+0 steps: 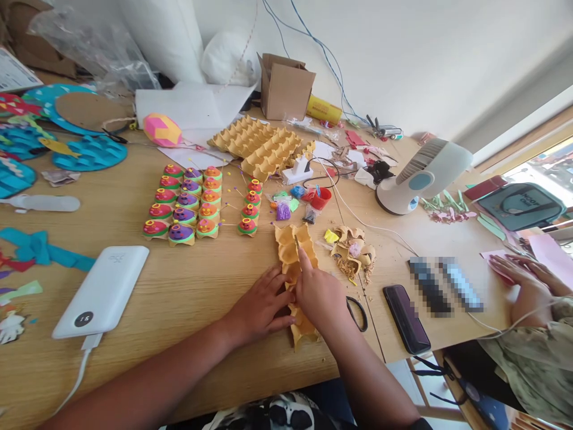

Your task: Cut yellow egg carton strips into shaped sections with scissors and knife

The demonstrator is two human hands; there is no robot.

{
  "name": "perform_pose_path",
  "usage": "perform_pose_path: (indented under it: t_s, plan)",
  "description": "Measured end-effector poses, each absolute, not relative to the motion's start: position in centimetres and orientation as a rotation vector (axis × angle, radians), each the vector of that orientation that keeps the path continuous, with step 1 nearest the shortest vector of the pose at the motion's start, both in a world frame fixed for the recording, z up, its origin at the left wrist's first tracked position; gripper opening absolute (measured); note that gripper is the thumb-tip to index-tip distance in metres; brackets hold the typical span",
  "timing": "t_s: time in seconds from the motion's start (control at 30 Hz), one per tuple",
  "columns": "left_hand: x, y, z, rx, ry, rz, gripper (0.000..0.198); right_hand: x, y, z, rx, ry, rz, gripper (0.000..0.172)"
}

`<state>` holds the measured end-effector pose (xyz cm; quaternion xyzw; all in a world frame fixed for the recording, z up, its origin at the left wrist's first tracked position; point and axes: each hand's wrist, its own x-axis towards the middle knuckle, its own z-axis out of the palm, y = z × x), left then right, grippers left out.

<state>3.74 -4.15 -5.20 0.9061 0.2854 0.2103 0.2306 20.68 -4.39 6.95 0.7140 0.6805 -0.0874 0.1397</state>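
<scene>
A yellow egg carton strip (305,325) lies lengthwise in front of me on the table. My left hand (262,304) grips its left edge, with the fingers over the cups and the thumb lower down. In my right hand (320,295) is a pair of scissors (358,315); a black handle loop sticks out beside the wrist. A thin dark blade shows ahead of the index finger, over the strip's upper cups. The palm hides the middle of the scissors. Right of the strip are torn carton pieces and crumbs (351,251).
Painted egg-cup figures (182,206) stand in rows at left, near a white power bank (102,292). Uncut egg trays (259,143) lie behind. A white fan (421,176) and a phone (406,319) are at right, where another person's hands (528,275) rest on pink paper.
</scene>
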Motion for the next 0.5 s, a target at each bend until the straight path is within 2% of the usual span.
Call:
perform_pose_path:
  t_s: [0.5]
  plan:
    - [3.73, -4.15, -5.18, 2.471, 0.794, 0.573, 0.046, 20.92, -4.03, 7.08, 2.037, 1.989, -0.286, 0.066]
